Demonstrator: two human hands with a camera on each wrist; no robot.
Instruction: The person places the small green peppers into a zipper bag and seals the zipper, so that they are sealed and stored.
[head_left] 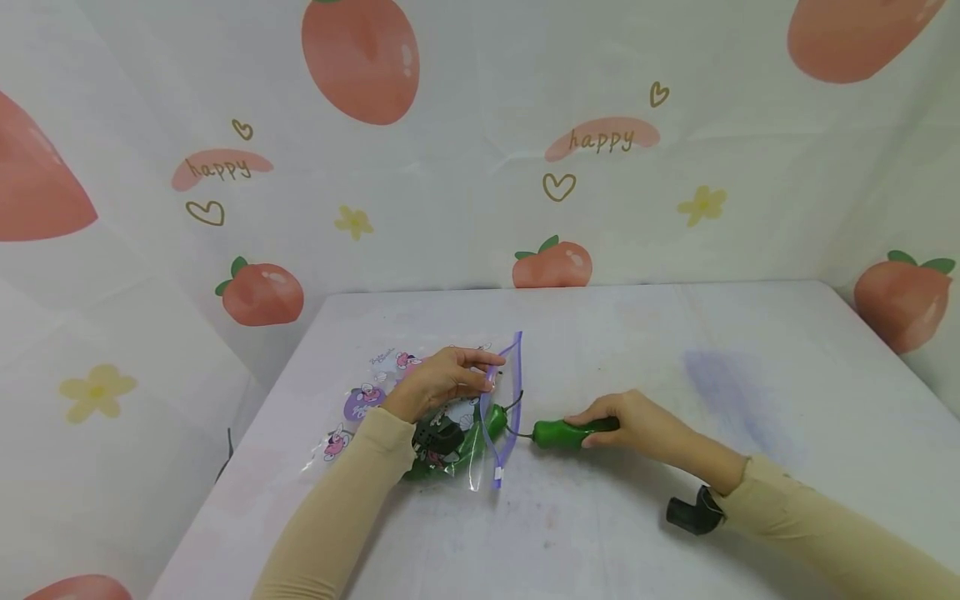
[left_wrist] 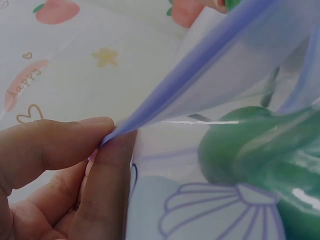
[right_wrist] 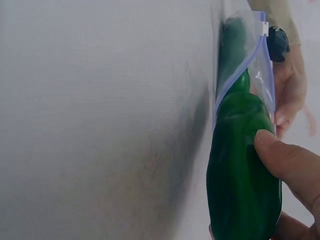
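A clear zip bag [head_left: 474,482] with a purple closure and cartoon prints lies on the table, its mouth spread toward the right. Thumb and finger of my left hand [head_left: 448,379] pinch the purple edge of that mouth, as the left wrist view shows closely. Inside the bag lies a green pepper [left_wrist: 245,145], its stem poking toward the mouth. My right hand [head_left: 637,427] grips another green pepper [right_wrist: 244,170] between thumb and fingers. This pepper's thin stem points left and reaches the bag's opening in the head view.
The white table [head_left: 600,533] extends around both hands, with a faint purple smudge [head_left: 727,392] at the right. Behind it hangs a white cloth [head_left: 465,208] printed with peaches and flowers. A white slider [right_wrist: 265,28] sits at one end of the bag's closure.
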